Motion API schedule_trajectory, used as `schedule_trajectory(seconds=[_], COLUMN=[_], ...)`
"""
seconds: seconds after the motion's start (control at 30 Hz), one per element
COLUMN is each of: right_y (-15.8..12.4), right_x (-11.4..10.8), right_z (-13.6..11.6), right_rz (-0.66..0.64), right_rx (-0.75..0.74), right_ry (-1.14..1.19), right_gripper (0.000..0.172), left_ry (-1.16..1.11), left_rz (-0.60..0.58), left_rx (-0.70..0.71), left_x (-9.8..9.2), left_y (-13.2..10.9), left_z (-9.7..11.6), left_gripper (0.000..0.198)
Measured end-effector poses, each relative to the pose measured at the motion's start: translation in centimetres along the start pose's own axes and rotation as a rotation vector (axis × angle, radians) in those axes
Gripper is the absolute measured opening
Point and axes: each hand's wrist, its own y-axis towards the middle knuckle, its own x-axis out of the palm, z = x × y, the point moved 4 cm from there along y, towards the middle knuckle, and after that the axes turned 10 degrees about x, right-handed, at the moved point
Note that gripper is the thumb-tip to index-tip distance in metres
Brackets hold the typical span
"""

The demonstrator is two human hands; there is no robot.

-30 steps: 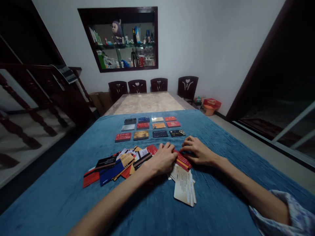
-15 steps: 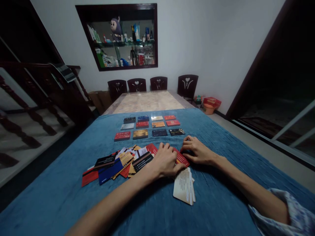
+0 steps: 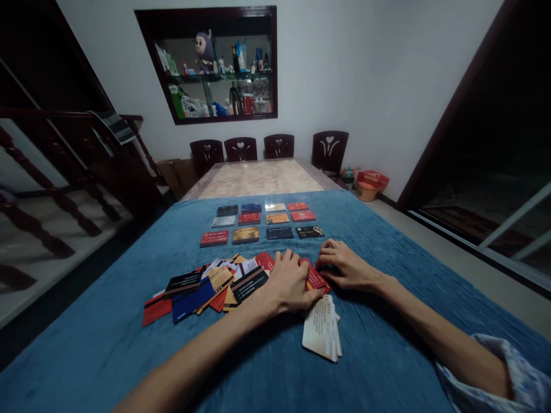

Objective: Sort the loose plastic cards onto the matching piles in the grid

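Note:
Palm down, my left hand (image 3: 293, 281) is closed over some red cards (image 3: 315, 276), its fingers curled and its thumb reaching toward the pale cards. My right hand (image 3: 344, 265) has its fingers bent inward and closed at the right edge of these red cards; its fingertips are partly hidden. Just below the left thumb lies a small fanned stack of pale cards (image 3: 321, 330) with printed text. Left of my left hand spreads a loose pile of mixed cards, with a black card (image 3: 249, 285), a blue card (image 3: 191, 299) and a red-orange card (image 3: 157, 310) among them.
Beyond my hands, card stacks stand in three rows, including a gold stack (image 3: 245, 234) and a black stack (image 3: 310, 231). A blue cloth (image 3: 387, 350) covers the near part of the table (image 3: 262, 176). Dark chairs (image 3: 329, 149) stand behind the far end.
The red cards between my hands have shifted slightly, and their edges show more apart. Both hands stay in nearly the same place; the view has moved a little.

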Motion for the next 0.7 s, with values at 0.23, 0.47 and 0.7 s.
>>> schedule_trajectory(seconds=[0.23,0.47,0.7], right_y=[0.0,-0.2,-0.4], right_x=[0.2,-0.5,-0.8], right_z=[0.1,-0.5,-2.2], right_rz=[-0.015,0.053,0.041], right_rx=[0.005,-0.049,-0.143], right_ry=[-0.040,-0.019,0.034], right_gripper=[0.009,0.016,0.029], left_ry=[-0.019,0.068,0.074], left_rz=[-0.007,0.015,0.070], left_rx=[0.003,0.063,0.094], left_x=[0.0,0.1,-0.1], left_y=[0.0,0.0,0.1], left_z=[0.2,0.1,-0.4], left_gripper=[0.044,0.044,0.045])
